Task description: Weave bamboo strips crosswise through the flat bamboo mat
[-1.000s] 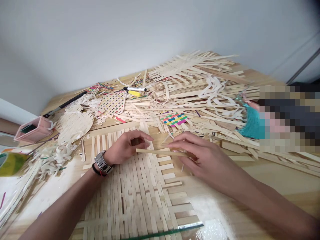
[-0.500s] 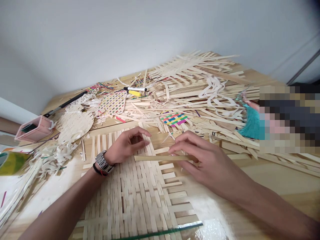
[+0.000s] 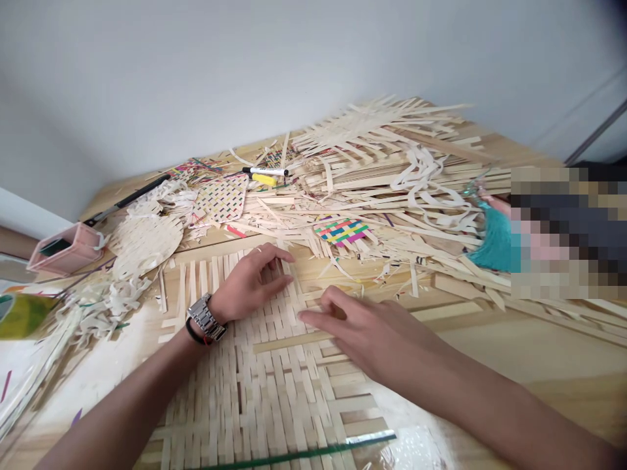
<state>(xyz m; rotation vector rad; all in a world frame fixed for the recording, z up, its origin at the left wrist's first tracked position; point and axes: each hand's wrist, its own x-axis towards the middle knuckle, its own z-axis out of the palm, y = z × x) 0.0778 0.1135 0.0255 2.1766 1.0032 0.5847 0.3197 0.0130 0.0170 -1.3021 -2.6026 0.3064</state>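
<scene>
A mat woven from pale bamboo strips (image 3: 255, 398) lies in front of me, with loose strip ends sticking out along its far and right edges. My left hand (image 3: 252, 281) rests on the far part of the mat, thumb and index finger apart, gripping nothing. On its wrist are a metal watch and a dark band. My right hand (image 3: 350, 323) is low over the mat's right edge, fingers bent. A slightly darker bamboo strip (image 3: 289, 343) runs out from beneath its fingers, lying across the weave; the hand itself hides the held end.
Loose strips (image 3: 362, 186) pile up at the back, with a colourful woven piece (image 3: 343, 230), a patterned woven square (image 3: 221, 199) and markers (image 3: 264, 175). At left stand a pink bin (image 3: 66, 249) and a tape roll (image 3: 24, 314). A green-edged clear sheet (image 3: 298, 452) crosses the mat's near end.
My right hand has moved left and down, bringing the darker strip from above the mat to its surface. My left hand stays nearly in place, its thumb and index finger slightly further apart.
</scene>
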